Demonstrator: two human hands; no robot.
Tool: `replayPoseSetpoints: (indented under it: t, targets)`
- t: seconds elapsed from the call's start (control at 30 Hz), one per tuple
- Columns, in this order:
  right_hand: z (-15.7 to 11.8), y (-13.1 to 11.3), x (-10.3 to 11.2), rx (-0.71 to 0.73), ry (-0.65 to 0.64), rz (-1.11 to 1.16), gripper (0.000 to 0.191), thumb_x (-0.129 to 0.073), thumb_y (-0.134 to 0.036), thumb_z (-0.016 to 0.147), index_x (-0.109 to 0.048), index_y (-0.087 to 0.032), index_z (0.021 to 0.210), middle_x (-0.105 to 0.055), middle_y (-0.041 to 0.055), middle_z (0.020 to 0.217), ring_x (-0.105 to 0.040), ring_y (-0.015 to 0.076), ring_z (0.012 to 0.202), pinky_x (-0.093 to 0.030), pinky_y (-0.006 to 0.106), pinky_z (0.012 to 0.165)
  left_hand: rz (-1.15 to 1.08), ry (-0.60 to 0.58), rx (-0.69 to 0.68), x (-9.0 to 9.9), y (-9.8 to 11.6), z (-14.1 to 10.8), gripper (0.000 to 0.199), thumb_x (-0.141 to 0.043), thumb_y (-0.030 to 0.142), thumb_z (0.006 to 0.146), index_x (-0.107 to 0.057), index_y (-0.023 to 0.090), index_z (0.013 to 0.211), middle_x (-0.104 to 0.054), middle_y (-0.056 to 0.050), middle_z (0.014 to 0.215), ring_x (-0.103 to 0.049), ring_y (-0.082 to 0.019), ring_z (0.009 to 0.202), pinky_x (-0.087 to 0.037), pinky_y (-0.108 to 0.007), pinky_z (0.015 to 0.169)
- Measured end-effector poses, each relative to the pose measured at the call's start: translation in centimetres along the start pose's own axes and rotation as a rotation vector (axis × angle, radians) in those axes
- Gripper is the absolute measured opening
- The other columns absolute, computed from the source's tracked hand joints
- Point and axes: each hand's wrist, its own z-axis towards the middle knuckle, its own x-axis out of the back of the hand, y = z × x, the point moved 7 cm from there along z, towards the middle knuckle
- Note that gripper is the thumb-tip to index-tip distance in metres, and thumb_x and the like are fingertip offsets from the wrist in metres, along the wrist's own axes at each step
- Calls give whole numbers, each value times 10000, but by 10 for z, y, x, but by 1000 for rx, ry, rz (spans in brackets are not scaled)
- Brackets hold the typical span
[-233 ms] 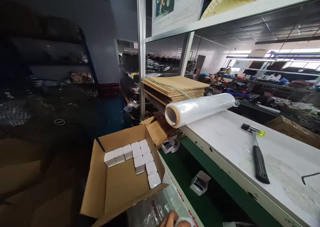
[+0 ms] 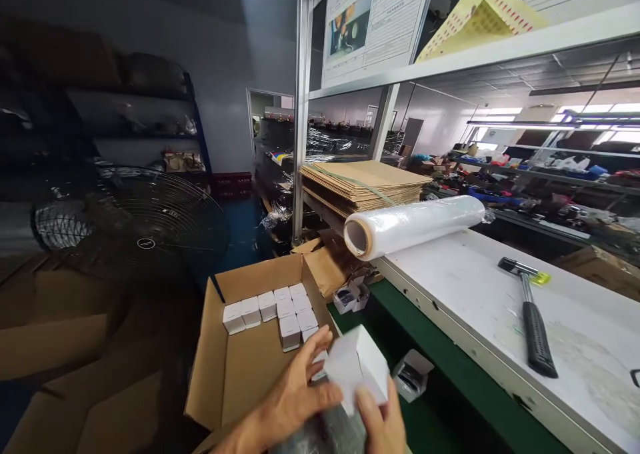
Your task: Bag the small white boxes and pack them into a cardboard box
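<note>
Two hands (image 2: 293, 401) gripping white box (image 2: 356, 367), white workbench (image 2: 500, 307), film roll (image 2: 413, 226), shelving (image 2: 302, 107)

Left hand (image 2: 293, 401) angled in from lower left, fingers (image 2: 313, 355) spread, right hand (image 2: 383, 424) rising from the bottom edge, both bare, gripping from opposite sides

Daylight enters through the windows (image 2: 595, 124) at far right, aided by a strip lamp (image 2: 540, 125), leaving the white workbench top (image 2: 505, 294) and white box (image 2: 356, 367) bright, with soft shadows. The left side falls dim around the fan (image 2: 133, 221); wide-angle distortion bows the frame's edges, and the far shelves (image 2: 550, 174) lose sharpness.
</note>
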Motion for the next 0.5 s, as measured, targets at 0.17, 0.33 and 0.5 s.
replayPoseSetpoints:
  t: [0.17, 0.33, 0.5]
  targets:
    - [23, -42, -95, -13, -189, 88, 913, -587, -801, 873, -543, -149, 1511, -648, 168, 1512, -572, 367, 1440, -486, 481, 1195, -199, 125, 43, 35, 23, 12, 823, -813, 710, 753, -662, 212, 1390, -727, -132, 1365, -657, -371, 1277, -560, -457, 1051]
    - [17, -10, -101, 104, -156, -179, 870, -648, -740, 887, -486, -227, 1571, -475, 121, 1680, -424, 365, 1558, -352, 521, 1295, 34, 340, 274, 107, -25, 37, 772, -723, 815, 692, -750, 185, 1138, -787, -107, 1140, -703, -295, 1039, -575, -378, 895]
    - [-7, 25, -97, 234, -86, -477, 681, -526, -749, 941, -666, -258, 1392, -682, 164, 1459, -599, 460, 1378, -426, 664, 1175, 191, 370, 726, 159, -123, 55, 589, -840, 730, 526, -700, 187, 707, -686, -72, 685, -626, -237, 683, -497, -355, 672]
